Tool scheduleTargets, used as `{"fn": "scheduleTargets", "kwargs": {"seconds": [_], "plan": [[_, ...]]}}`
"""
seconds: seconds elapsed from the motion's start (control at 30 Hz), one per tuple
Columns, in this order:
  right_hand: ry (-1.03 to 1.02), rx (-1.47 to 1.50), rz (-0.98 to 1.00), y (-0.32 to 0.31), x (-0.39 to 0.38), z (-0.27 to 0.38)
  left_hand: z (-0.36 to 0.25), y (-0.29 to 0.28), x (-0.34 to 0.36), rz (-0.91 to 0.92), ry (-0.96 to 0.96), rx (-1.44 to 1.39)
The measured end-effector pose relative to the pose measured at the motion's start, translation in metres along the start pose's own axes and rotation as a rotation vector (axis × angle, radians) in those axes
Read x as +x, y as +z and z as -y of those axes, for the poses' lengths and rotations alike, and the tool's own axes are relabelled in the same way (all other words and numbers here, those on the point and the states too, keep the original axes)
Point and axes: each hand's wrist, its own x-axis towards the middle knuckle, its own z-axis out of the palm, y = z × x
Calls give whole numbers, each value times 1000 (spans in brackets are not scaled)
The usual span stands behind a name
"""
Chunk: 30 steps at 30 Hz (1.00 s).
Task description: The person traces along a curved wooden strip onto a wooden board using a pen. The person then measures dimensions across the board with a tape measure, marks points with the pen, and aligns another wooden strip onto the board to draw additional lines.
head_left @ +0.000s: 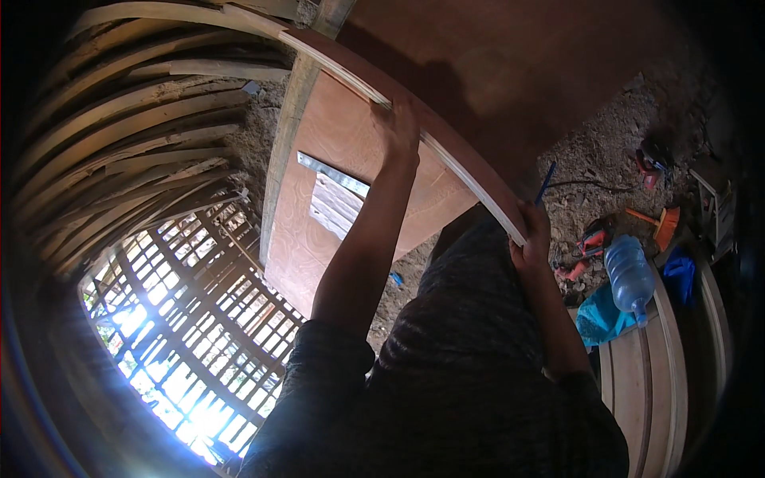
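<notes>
Head view, blue jug (pixel 627 267), contents unclear, right hand (pixel 533 236) gripping plywood strip (pixel 476 166)

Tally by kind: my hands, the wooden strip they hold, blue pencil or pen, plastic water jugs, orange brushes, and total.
Hands: 2 (left hand, right hand)
Held wooden strip: 1
Blue pencil or pen: 1
Plastic water jug: 1
Orange brush: 1
Total: 6

Plywood sheet (pixel 299 259), reddish-brown, wide | near left edge: flat metal strip (pixel 328 170), silver-grey, laid slantwise | just beside strip, toward near corner: pale, streaked flat piece (pixel 331 205), kind unclear
</notes>
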Motion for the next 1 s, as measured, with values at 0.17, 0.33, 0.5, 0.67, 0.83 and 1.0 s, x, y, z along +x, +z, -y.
{"fn": "scheduleTargets", "kwargs": {"seconds": [0.17,0.33,0.5,0.67,0.83,1.0], "plan": [[10,-45,-31,-10,2,-3,7,2,-1,-61,47,-49],[33,-80,-99,-12,0,-2,7,3,3,-13,-4,4],[-3,-55,-169,14,-11,6,25,4,6,-43,47,-80],[15,4,-93,0,-3,1,16,-5,13,-32,-73,39],[24,-56,-142,16,-5,3,-2,7,-4,-84,-80,-31],[26,-21,-122,8,-3,1,-3,4,-4,-28,-86,30]]}}
